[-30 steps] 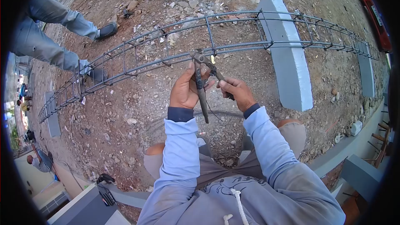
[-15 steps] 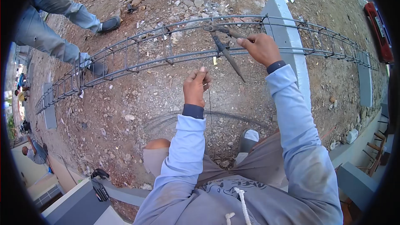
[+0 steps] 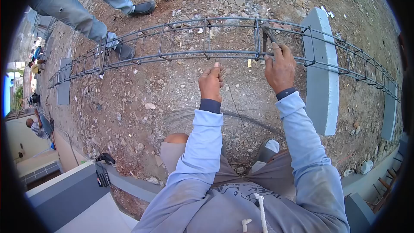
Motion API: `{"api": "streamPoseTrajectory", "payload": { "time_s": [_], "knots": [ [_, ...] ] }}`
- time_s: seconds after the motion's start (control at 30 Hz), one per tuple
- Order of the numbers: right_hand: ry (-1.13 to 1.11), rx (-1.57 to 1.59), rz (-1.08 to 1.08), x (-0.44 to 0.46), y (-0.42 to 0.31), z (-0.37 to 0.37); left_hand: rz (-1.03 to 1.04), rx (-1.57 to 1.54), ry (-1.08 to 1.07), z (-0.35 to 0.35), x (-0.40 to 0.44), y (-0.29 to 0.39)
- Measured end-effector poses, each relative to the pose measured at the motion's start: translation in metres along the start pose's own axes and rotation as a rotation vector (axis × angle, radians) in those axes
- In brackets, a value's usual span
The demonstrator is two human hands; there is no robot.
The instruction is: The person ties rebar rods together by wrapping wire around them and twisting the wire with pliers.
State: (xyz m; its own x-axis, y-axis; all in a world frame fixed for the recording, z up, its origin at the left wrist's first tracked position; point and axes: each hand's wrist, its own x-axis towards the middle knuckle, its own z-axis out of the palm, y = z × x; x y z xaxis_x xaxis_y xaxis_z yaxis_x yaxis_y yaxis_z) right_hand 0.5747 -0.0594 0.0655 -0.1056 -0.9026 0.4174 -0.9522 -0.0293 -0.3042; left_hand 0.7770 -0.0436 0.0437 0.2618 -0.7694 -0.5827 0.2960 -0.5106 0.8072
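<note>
My left hand (image 3: 210, 85) is closed in a pinch on a thin tie wire (image 3: 233, 99), whose loose end hangs down toward the ground. It is just on the near side of a long rebar cage (image 3: 185, 54), apart from its bars. My right hand (image 3: 281, 67) is closed around the handles of metal pincers (image 3: 269, 33). The pincer head lies at the cage's far bars, close to a stirrup; whether the jaws grip anything there is too small to tell. The fingers partly hide the handles.
A grey block (image 3: 320, 69) supports the cage on the right, with others (image 3: 389, 118) (image 3: 64, 84) near its ends. A person's legs (image 3: 86, 13) stand beyond the cage at left. Several long wires (image 3: 254, 123) lie on the rubble ground (image 3: 172, 95). More people are far left.
The view has shifted, with the scene sliding right. The pincers' widely spread handles have come closer together in my right hand, nearer the cage. My left hand still pinches the wire.
</note>
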Motion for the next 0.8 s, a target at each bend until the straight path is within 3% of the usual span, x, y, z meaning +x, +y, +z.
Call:
{"api": "streamPoseTrajectory", "payload": {
  "time_s": [0.13, 0.23, 0.27, 0.4, 0.5, 0.73, 0.8],
  "knots": [
    [-0.098, 0.047, -0.047, 0.014, -0.006, -0.006, 0.018, -0.001, -0.022, -0.001, 0.002, -0.007],
    [-0.168, -0.062, 0.068, 0.021, -0.015, -0.012, 0.015, -0.009, -0.032, -0.003, 0.002, -0.008],
    [-0.134, -0.128, 0.015, 0.02, -0.009, -0.008, 0.02, -0.012, -0.028, -0.005, 0.002, -0.008],
    [-0.413, -0.23, 0.204, 0.021, -0.002, -0.02, 0.048, -0.034, -0.025, -0.006, 0.004, -0.009],
    [-0.446, -0.179, 0.302, 0.026, 0.011, -0.019, 0.07, -0.033, -0.025, -0.003, 0.003, -0.008],
    [0.042, -0.003, 0.432, 0.001, 0.03, -0.047, 0.097, -0.048, -0.039, -0.001, 0.005, -0.008],
    [0.109, 0.019, 0.31, 0.005, 0.024, -0.073, 0.094, -0.049, -0.041, 0.003, 0.005, -0.01]
  ]
}}
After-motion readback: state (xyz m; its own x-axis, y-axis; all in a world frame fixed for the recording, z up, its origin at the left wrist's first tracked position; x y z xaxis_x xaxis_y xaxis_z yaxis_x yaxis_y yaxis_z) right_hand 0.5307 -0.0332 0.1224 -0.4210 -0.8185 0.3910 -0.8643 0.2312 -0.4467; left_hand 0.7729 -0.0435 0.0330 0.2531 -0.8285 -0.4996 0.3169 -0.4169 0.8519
